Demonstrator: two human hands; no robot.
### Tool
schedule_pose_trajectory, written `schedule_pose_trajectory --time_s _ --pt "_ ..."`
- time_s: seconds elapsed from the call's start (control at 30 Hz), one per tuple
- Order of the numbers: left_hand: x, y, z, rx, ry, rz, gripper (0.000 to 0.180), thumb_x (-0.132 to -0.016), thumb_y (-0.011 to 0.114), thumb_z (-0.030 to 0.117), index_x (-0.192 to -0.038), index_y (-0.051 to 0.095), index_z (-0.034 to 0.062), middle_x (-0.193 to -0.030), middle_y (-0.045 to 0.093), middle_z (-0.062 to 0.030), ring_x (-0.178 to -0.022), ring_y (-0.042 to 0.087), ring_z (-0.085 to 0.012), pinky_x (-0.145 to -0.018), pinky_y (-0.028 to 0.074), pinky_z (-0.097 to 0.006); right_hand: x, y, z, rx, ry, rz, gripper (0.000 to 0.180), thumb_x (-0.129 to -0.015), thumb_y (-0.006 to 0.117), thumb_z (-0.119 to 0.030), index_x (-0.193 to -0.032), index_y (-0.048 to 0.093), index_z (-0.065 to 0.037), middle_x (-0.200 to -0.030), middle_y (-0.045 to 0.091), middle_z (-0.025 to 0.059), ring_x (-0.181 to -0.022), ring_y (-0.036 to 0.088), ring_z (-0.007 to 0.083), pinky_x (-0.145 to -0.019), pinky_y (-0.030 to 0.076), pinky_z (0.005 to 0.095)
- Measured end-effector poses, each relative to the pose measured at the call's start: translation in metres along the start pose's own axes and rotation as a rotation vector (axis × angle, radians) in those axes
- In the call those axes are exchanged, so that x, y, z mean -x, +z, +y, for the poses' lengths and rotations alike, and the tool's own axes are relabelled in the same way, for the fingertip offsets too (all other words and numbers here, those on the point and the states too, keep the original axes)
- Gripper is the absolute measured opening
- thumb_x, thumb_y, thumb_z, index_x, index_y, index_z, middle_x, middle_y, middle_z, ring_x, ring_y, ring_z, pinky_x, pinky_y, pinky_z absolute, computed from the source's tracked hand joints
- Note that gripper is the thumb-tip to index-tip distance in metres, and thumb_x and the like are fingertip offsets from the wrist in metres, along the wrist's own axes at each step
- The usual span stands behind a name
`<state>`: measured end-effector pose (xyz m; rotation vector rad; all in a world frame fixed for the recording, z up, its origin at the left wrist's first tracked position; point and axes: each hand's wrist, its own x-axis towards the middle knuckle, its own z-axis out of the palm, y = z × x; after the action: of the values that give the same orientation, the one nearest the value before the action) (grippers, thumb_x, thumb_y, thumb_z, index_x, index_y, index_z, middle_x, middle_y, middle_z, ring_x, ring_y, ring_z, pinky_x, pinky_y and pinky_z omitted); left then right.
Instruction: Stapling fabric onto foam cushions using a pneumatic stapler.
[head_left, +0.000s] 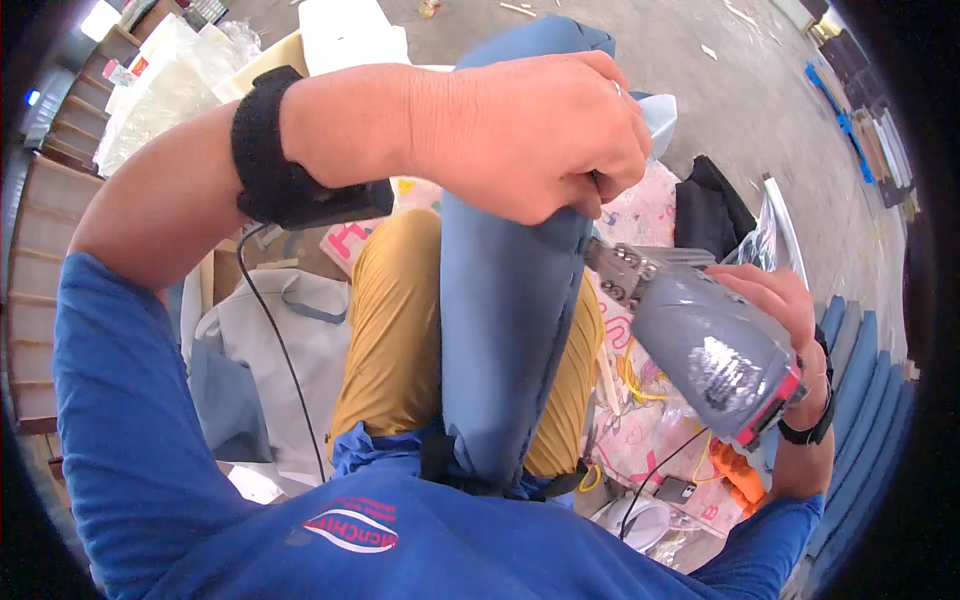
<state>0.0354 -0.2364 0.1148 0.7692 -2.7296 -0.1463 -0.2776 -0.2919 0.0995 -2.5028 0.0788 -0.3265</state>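
Wearing a blue shirt (430, 560) with a small printed emblem, I bend over a long blue-grey padded piece (510, 340) that runs away from my waist, lying lengthwise between my knees, which are in tan trousers (385, 350). My left arm crosses over it, a black strap (265, 140) with a dark box around the wrist and a black cable (281, 357) trailing down from there. My left hand (545, 135) is closed in a pinch on the piece's right-hand edge, fingers curled under. My right hand (772, 300) is wrapped around a grey power tool (700, 335) with red trim, whose body hides most of the grip. The tool's metal nose points at that same edge, close by my left fingers; whether it touches the cover I cannot tell.

Beside my left knee lies light grey fabric (250, 370). To the right of my legs, a pink-patterned mat (650, 470) lies beneath an orange cloth (738, 478), and a black bundle (705, 205) sits beyond the tool. Along the right, more long blue strips (865, 400) lie side by side. Farther off at the left are a clear plastic bundle (160, 110) and a wooden rack (60, 220); ahead, a white block (350, 30) stands before the grey floor (670, 75), where small scraps are scattered.
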Motion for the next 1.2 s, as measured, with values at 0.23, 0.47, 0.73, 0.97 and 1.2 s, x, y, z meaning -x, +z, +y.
schedule_pose_trajectory --time_s 0.23,0.47,0.73,0.97,1.2 --pt "0.003 -0.038 -0.008 0.057 -0.071 -0.126 0.010 -0.075 0.074 0.011 -0.079 0.066 0.0110 -0.110 0.063 0.0005 -0.116 0.053 -0.0189 -0.111 0.014 -0.053 0.021 -0.002 -0.001 0.189 0.082 0.127 0.047 -0.076 0.064 -0.029 -0.108 0.062 0.005 -0.105 0.067 0.0229 -0.082 0.071 0.0329 -0.066 0.053 0.0324" --pt "-0.001 -0.019 0.003 0.079 -0.193 -0.025 0.009 -0.075 0.071 0.005 -0.075 0.065 0.0109 -0.089 0.065 0.0047 -0.103 0.057 -0.0153 -0.110 0.015 -0.052 0.007 0.003 0.000 0.071 -0.004 0.177 0.042 -0.074 0.066 -0.022 -0.107 0.064 0.003 -0.105 0.068 0.0196 -0.078 0.070 0.0301 -0.064 0.052 0.0306" --pt "0.001 -0.028 -0.008 0.182 -0.078 -0.151 0.008 -0.076 0.072 0.007 -0.078 0.067 0.0136 -0.098 0.063 0.0034 -0.107 0.055 -0.0167 -0.109 0.011 -0.055 0.005 0.007 0.013 0.147 -0.049 0.172 0.039 -0.072 0.067 -0.008 -0.110 0.064 0.001 -0.104 0.069 0.0162 -0.080 0.071 0.0282 -0.061 0.052 0.0280" --pt "-0.004 -0.029 -0.005 0.119 -0.101 -0.219 0.002 -0.081 0.067 0.014 -0.081 0.068 0.0120 -0.090 0.060 0.0033 -0.106 0.053 -0.0148 -0.105 0.013 -0.057 0.003 0.006 0.007 0.131 -0.047 0.121 0.044 -0.074 0.068 -0.020 -0.111 0.063 0.004 -0.105 0.068 0.0210 -0.081 0.071 0.0324 -0.064 0.054 0.0314" --pt "-0.002 -0.013 -0.003 -0.003 0.010 -0.055 0.011 -0.075 0.067 0.003 -0.080 0.057 0.0047 -0.093 0.056 -0.0055 -0.099 0.055 -0.0249 -0.104 0.027 -0.049 0.004 0.004 0.007 0.111 -0.066 0.111 0.051 -0.075 0.066 -0.031 -0.111 0.062 0.005 -0.104 0.067 0.0235 -0.083 0.070 0.0348 -0.066 0.054 0.0332"
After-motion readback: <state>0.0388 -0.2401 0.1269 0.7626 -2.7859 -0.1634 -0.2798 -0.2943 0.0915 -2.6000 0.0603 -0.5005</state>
